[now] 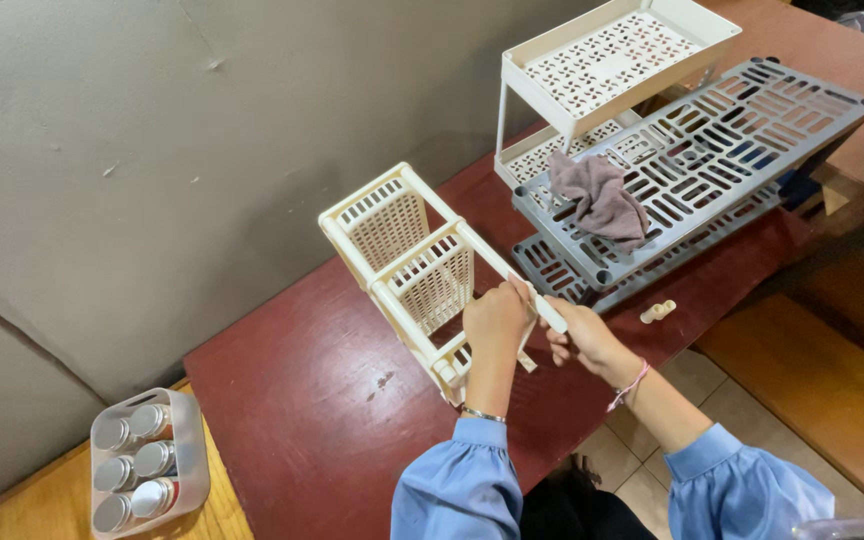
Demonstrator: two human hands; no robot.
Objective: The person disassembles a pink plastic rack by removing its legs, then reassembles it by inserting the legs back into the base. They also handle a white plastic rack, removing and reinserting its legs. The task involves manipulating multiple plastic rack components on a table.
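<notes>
A cream plastic shelf rack point(402, 255) lies on its side on the dark red table point(292, 400), its perforated shelves standing vertical. My left hand point(497, 318) grips the rack's near end at a shelf corner. My right hand point(580, 335) is closed around a cream pole point(552, 315) that runs along the rack's right side. Both arms wear blue sleeves; a bracelet sits on each wrist.
Two grey slatted shelf panels point(712, 150) lie stacked to the right with a mauve cloth point(602, 200) on top. A white two-tier rack point(612, 60) stands behind them. A small cream connector point(657, 312) lies near the table edge. A clear box of metal-lidded jars point(142, 465) sits bottom left.
</notes>
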